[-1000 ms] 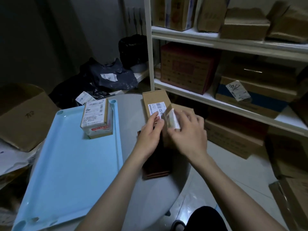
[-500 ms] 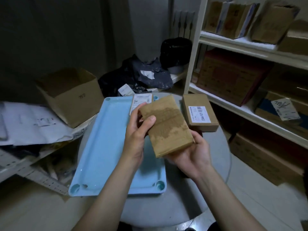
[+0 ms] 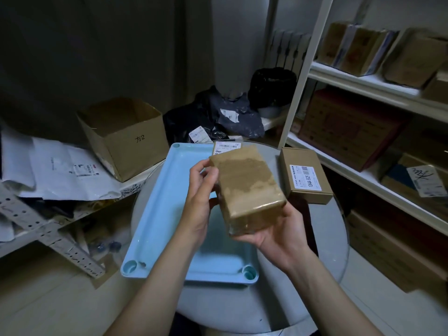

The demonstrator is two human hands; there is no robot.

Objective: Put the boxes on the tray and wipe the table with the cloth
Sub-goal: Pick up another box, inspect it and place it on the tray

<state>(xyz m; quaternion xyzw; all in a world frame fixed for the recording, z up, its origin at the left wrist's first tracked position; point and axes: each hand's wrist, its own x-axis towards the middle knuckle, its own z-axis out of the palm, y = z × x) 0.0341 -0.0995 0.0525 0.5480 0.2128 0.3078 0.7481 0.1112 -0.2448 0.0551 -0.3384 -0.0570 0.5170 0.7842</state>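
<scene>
I hold a tape-wrapped brown box (image 3: pixel 247 187) in the air above the light blue tray (image 3: pixel 160 202). My left hand (image 3: pixel 201 202) grips its left side and my right hand (image 3: pixel 274 229) supports its near end from below. A labelled box (image 3: pixel 226 147) sits at the tray's far end, mostly hidden behind the held box. Another brown box with a white label (image 3: pixel 305 175) lies on the round grey table (image 3: pixel 334 241), right of the tray. A dark cloth (image 3: pixel 303 214) lies on the table beneath my right hand, partly hidden.
White shelves (image 3: pixel 363 83) full of cardboard boxes stand to the right. An open cardboard box (image 3: pixel 123 137) and white mail bags (image 3: pixel 60 170) rest on a low shelf at left. Dark plastic bags (image 3: pixel 218 117) are piled behind the table.
A second ago both hands were at the box on the table. They lifted it and brought it left over the tray; since half a second ago it has barely moved.
</scene>
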